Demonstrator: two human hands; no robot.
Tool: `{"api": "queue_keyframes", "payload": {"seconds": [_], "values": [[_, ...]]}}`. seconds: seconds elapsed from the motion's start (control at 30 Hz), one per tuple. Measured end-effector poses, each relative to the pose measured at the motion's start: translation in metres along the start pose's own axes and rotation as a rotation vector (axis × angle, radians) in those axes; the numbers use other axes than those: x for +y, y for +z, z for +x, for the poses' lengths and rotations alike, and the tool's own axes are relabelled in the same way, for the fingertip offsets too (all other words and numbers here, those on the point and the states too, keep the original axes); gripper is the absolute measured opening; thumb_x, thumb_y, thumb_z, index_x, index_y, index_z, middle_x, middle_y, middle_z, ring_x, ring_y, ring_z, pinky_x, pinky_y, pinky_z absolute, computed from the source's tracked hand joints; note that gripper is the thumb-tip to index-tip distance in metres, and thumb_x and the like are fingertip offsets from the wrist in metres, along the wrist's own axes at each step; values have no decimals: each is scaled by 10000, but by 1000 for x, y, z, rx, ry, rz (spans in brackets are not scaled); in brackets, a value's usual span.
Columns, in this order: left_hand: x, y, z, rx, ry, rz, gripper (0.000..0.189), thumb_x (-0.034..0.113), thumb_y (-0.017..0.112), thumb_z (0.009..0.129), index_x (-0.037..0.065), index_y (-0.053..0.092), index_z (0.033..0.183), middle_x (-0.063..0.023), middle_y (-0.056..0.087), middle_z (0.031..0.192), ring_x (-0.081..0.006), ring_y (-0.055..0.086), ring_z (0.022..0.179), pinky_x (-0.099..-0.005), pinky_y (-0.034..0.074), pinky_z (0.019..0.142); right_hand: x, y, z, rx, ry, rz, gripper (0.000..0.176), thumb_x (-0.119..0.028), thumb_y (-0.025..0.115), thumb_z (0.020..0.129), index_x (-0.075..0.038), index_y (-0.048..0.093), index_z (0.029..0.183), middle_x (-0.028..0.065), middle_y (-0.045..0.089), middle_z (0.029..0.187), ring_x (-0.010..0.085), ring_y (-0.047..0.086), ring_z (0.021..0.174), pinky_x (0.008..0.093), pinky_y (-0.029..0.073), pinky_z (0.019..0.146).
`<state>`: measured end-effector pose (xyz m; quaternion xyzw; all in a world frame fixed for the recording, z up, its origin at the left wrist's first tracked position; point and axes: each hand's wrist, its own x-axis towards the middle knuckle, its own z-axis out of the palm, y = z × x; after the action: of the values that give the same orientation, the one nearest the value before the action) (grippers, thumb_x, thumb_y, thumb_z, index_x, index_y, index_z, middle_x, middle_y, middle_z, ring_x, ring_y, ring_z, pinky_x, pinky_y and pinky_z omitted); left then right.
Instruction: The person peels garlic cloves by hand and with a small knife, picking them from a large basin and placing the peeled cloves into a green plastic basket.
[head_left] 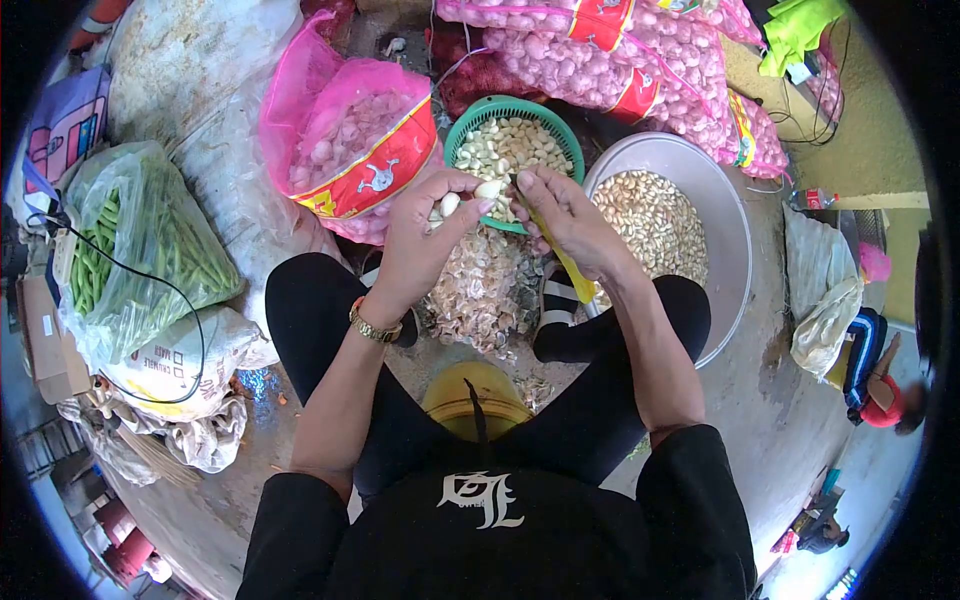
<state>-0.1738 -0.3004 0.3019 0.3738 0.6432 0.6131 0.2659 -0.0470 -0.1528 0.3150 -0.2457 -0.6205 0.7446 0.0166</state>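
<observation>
My left hand, with a watch at the wrist, is closed around several pale garlic cloves. A yellow-handled knife is gripped in my right hand, its fingertips close to those of my left hand. Just beyond both hands stands a green basket of peeled cloves. To the right, a wide pale basin holds many unpeeled cloves. Garlic skins lie in a heap below my hands, between my feet.
An open pink mesh sack of garlic stands left of the basket, and full pink sacks lie behind. A plastic bag of green beans is at the left. A yellow container sits between my legs. Other people are at far right.
</observation>
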Motion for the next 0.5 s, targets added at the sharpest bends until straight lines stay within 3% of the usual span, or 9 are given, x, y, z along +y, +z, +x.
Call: {"api": "queue_keyframes", "payload": {"seconds": [0.17,0.23,0.5], "values": [[0,1,1,-15,9,101,186,118,681,843,-6,645,976,-63,619,909,-134,559,827,-270,440,756,-1,2,1,11,-64,-140,462,-452,435,1016,-21,578,928,-30,447,740,77,388,645,242,346,551],[-2,3,2,7,152,184,183,95,683,822,-13,640,963,-91,609,921,-180,570,856,-294,443,766,2,1,3,0,-66,-176,466,-451,432,1018,-20,580,919,-32,444,728,80,386,652,247,344,565],[0,5,2,-22,173,240,141,65,675,818,-6,633,933,-109,588,892,-220,570,853,-325,444,762,1,0,3,-19,-50,-191,440,-423,444,1020,-27,599,909,-33,453,709,66,391,666,244,345,577]]}}
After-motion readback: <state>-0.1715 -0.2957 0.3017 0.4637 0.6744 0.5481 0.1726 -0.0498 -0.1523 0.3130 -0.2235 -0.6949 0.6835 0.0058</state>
